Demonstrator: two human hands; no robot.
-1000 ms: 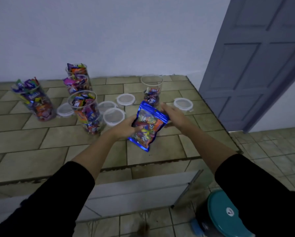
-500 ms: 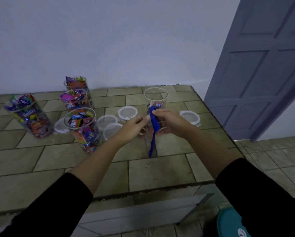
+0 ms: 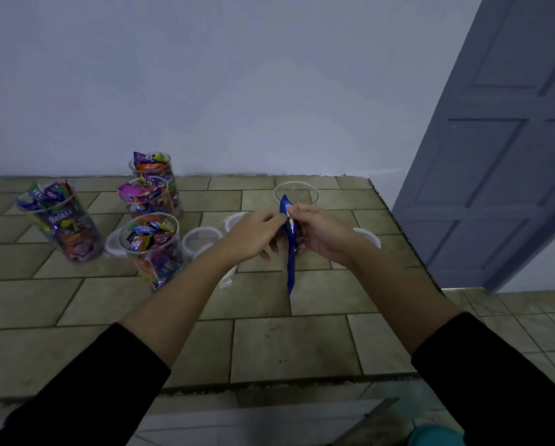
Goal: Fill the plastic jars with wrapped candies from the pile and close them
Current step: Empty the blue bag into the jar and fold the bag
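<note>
Four filled jars [image 3: 155, 249] stand lidless at left as the left hand [image 3: 253, 235] and right hand [image 3: 324, 235] pinch the top of the blue pouch [image 3: 290, 268]. Held flat a second ago, it now hangs edge-on before the fifth jar [image 3: 314, 196], apparently about to be torn open.

**Blue candy bag held edge-on before an open jar**

The blue candy bag [image 3: 290, 252] hangs upright and is seen edge-on, its top pinched between the left hand [image 3: 253, 239] and the right hand [image 3: 324, 236]. Just behind it stands a clear jar [image 3: 297, 193], open; the hands hide what is inside. To the left, four open jars are packed to the brim with bright wrapped candies: the far jar [image 3: 154, 173], the middle jar [image 3: 146, 199] and the near jar [image 3: 154, 252] in a row, and the left jar [image 3: 60, 220] apart. A white lid [image 3: 202, 236] lies flat beside the near jar, and another lid [image 3: 369, 236] lies beyond the right wrist.
</note>
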